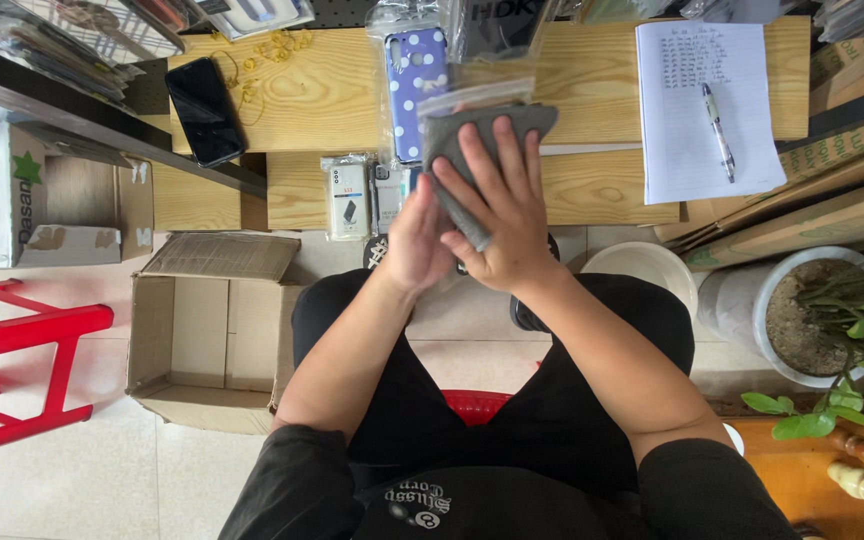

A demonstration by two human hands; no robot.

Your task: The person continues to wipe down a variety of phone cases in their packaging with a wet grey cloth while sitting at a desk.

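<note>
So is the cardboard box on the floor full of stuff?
No, the open cardboard box beside the person's leg shows only its bare inside.

Two hands, the left hand (pixel 417 245) and the right hand (pixel 500 215), show over one wooden counter (pixel 322 95). There is one grey phone case (pixel 487 125), one polka-dot phone case (pixel 415 80), one black phone (pixel 203 110), one lined notepad (pixel 687 110) with one pen (pixel 719 130), one open cardboard box (pixel 207 335), one red stool (pixel 17 365) and one potted plant (pixel 832 315).

At twelve o'clock of our hands (pixel 472 215) a polka-dot case (pixel 416 85) crowds the shelf (pixel 322 95); eight o'clock, an open cardboard box (pixel 207 335) blocks us.
</note>
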